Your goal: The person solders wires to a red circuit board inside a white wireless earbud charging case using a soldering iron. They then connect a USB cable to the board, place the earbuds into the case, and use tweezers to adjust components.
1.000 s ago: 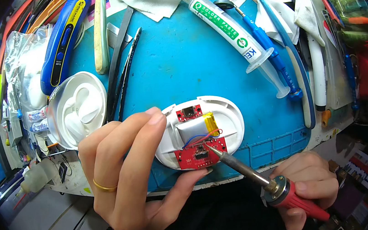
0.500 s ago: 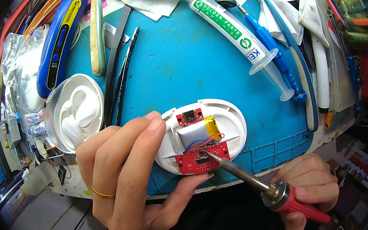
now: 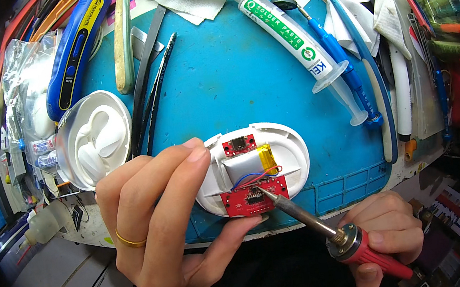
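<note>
My left hand (image 3: 162,220) grips a white oval earbud case shell (image 3: 295,161) by its left rim and lower edge, thumb beneath. Inside the shell sit a small red board with a port (image 3: 239,144), a silver battery (image 3: 241,167) with yellow tape at one end, and a larger red circuit board (image 3: 237,203) at the near edge. Thin blue and red wires (image 3: 257,176) run between battery and larger board. My right hand (image 3: 387,233) is closed round the red handle of a soldering iron (image 3: 307,214). Its tip is at the larger board's upper middle, by the wire ends.
A white case half (image 3: 126,127) holding earbud-shaped pieces lies left, beside black tweezers (image 3: 150,104) and a blue utility knife (image 3: 73,59). Behind on the right are a solder paste syringe (image 3: 285,28), a blue screwdriver (image 3: 339,52) and a toothbrush (image 3: 365,52). A blue mat (image 3: 211,82) lies underneath.
The case shell and my left fingers have shifted very slightly to the right. The iron stays almost still, its tip still at the larger red board.
</note>
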{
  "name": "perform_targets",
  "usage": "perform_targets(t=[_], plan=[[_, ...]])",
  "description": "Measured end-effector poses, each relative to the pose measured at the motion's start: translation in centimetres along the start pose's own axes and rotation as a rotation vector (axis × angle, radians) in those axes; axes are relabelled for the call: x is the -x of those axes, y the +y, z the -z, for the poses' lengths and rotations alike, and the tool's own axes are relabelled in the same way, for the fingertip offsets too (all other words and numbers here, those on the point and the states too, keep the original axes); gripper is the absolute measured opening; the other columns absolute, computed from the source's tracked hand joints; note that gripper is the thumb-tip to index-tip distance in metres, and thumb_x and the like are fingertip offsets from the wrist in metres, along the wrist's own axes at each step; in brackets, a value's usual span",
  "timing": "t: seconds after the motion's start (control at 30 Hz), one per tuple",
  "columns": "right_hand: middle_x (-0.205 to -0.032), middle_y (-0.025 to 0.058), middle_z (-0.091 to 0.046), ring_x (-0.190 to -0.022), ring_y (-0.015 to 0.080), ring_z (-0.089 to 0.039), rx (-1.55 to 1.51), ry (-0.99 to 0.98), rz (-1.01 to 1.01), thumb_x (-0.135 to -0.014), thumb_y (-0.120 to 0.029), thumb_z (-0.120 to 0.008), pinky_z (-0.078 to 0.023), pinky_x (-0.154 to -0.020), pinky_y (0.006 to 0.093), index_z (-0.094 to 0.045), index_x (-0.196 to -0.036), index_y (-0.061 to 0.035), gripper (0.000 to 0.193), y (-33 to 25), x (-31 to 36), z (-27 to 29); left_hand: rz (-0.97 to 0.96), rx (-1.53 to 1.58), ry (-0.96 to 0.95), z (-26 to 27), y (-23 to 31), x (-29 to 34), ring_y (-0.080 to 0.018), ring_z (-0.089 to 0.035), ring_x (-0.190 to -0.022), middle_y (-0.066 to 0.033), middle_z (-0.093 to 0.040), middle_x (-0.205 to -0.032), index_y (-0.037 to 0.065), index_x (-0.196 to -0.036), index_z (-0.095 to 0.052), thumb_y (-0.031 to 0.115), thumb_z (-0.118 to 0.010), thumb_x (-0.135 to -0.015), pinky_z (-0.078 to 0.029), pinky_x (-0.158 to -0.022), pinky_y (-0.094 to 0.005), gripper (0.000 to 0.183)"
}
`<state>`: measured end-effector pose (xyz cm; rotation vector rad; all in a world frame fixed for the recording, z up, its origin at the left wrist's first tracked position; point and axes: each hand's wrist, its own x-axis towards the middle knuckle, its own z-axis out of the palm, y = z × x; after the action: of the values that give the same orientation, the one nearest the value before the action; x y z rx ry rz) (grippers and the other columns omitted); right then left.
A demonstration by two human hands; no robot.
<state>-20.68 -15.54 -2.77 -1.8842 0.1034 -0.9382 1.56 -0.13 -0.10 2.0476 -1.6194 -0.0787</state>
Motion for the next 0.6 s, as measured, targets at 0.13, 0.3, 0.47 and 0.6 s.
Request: perform_targets(t=[0.13,0.3,0.47,0.6], plan=[[-0.078,0.0164,-0.066,-0.059,0.0251,-0.061,0.005,-0.003,-0.008,-0.095,-0.013,-0.069,-0.055,-0.053,0.0359,-0.056,-0.113,0.0099,0.032,-0.07,0.02,-0.03,-0.002,-0.002,0.004,-0.07,-0.02,-0.01,-0.0344,-0.067,-0.109,-0.0233,-0.070,-0.124,-0.007,-0.133,-0.064,0.045,-0.087,-0.084,-0.051,-0.096,-0.0447,0.075],[-0.078,0.0164,-0.066,-0.060,0.0254,-0.062,0.002,-0.015,-0.012,-0.095,-0.013,-0.069,-0.055,-0.053,0.0360,-0.056,-0.113,0.0095,0.032,-0.11,-0.02,-0.02,-0.003,0.003,0.007,-0.03,-0.05,0.00,-0.0341,-0.067,-0.109,-0.0234,-0.070,-0.124,-0.007,-0.133,-0.064,0.045,-0.087,-0.084,-0.051,-0.096,-0.0447,0.075],[-0.078,0.0163,-0.066,-0.059,0.0254,-0.061,0.005,-0.029,-0.015,-0.095,-0.013,-0.069,-0.055,-0.054,0.0356,-0.056,-0.113,0.0089,0.031,-0.13,-0.16,0.11,-0.001,0.006,0.008,-0.09,-0.07,0.06,-0.0338,-0.066,-0.110,-0.0234,-0.070,-0.125,-0.007,-0.134,-0.064,0.046,-0.086,-0.084,-0.051,-0.096,-0.0446,0.075],[-0.078,0.0161,-0.066,-0.059,0.0251,-0.061,0.001,-0.026,-0.016,-0.095,-0.012,-0.069,-0.055,-0.055,0.0354,-0.056,-0.113,0.0084,0.031,-0.13,-0.19,0.08,-0.004,0.004,0.007,-0.10,-0.12,0.08,-0.0338,-0.066,-0.110,-0.0235,-0.070,-0.126,-0.007,-0.134,-0.064,0.046,-0.086,-0.085,-0.051,-0.096,-0.0446,0.076]])
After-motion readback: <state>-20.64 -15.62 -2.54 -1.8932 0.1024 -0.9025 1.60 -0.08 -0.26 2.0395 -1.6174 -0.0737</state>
